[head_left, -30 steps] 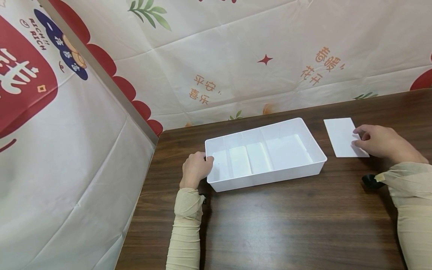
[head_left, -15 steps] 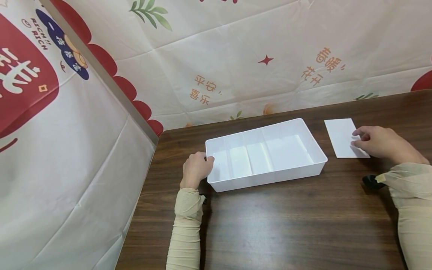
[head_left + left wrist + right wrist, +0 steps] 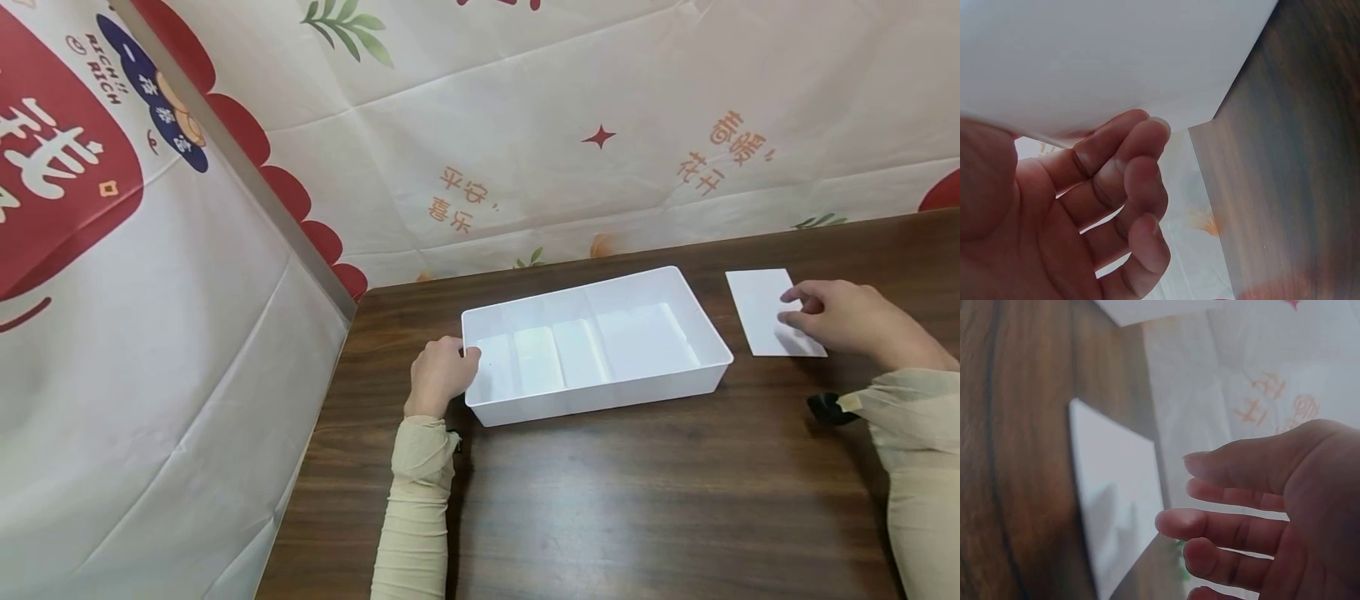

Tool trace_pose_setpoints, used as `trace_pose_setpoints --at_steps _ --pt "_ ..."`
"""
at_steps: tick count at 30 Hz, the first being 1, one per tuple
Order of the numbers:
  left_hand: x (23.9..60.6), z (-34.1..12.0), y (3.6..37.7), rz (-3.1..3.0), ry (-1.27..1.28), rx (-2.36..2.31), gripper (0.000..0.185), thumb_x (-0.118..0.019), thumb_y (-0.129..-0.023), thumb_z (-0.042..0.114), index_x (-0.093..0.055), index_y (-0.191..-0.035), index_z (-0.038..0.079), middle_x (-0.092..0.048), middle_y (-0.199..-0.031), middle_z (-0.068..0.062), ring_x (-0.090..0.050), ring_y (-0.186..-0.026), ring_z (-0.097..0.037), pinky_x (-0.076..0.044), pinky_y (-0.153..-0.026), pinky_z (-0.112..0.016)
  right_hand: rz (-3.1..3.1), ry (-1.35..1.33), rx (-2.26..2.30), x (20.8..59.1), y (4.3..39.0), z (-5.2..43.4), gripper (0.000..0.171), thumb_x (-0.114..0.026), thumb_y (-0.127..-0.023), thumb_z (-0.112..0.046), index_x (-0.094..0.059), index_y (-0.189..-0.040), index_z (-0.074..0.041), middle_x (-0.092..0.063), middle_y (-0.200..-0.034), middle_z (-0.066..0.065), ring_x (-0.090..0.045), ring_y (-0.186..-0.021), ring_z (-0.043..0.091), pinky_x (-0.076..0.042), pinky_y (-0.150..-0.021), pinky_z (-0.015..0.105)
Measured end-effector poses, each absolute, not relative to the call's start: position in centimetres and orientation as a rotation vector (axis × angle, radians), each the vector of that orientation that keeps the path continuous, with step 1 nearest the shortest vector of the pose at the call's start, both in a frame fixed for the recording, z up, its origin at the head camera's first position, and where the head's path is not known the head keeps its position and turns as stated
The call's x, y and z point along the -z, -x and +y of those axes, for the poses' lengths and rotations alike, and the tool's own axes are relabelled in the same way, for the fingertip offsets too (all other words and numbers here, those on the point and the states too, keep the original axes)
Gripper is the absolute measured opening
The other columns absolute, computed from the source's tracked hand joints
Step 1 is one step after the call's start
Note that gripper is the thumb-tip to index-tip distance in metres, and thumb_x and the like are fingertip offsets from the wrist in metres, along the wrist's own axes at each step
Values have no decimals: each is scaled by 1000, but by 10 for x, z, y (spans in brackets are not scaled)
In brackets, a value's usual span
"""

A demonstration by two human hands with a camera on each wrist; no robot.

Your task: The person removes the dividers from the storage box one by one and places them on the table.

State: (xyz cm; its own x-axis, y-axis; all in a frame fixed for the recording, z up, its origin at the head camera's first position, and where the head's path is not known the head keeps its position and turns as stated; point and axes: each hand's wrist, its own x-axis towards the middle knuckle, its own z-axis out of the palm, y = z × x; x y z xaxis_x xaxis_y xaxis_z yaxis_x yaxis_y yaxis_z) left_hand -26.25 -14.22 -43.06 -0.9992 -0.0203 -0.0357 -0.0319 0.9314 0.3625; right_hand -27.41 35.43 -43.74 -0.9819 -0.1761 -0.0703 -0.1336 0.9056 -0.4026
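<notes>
White plastic makes up the divided tray [image 3: 712, 364], which sits on the dark wooden table [image 3: 637, 500] and serves as the landmark. At the tray's left end, the left hand [image 3: 438, 375] rests against the near corner; the head view shows the thumb over the rim, and the left wrist view shows the fingers [image 3: 1129, 187] loosely curled against the outer wall, so this hand grips the tray's left end. Inside the tray, low dividers mark off several narrow compartments toward its left and a wider one toward its right. To the right of the tray, apart from it, a white card [image 3: 757, 308] lies flat on the table. The right hand [image 3: 840, 317] hovers over the card's right edge with fingers [image 3: 1222, 525] relaxed and slightly spread, fingertips at or just above the card; contact cannot be told. A printed cloth backdrop [image 3: 525, 125] hangs behind the tray.
</notes>
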Motion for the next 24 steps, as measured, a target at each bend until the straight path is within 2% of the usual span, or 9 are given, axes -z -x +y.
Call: trace_pose_setpoints --at_steps 9,16,24 --pt "431 -143 264 3062 43 -557 37 -49 -97 32 -62 -68 13 -56 -64 -3 -54 -62 -20 -41 -56 -34 3104 335 597 419 266 332 33 -61 -94 -16 -60 -116 9 -66 -83 15 -53 -67 20 -41 -59 36" --pt "429 -143 265 3067 36 -538 38 -49 -96 32 -58 -64 13 -56 -64 -4 -55 -62 -21 -41 -56 -35 3108 360 640 404 259 309 36 -59 -96 -19 -59 -119 9 -68 -85 18 -59 -70 23 -44 -60 37" --pt "431 -145 265 3056 30 -558 38 -49 -97 32 -60 -66 13 -55 -63 -3 -54 -61 -20 -39 -54 -34 3077 407 683 393 258 285 36 -60 -97 -19 -59 -121 7 -68 -87 15 -59 -73 24 -44 -60 36"
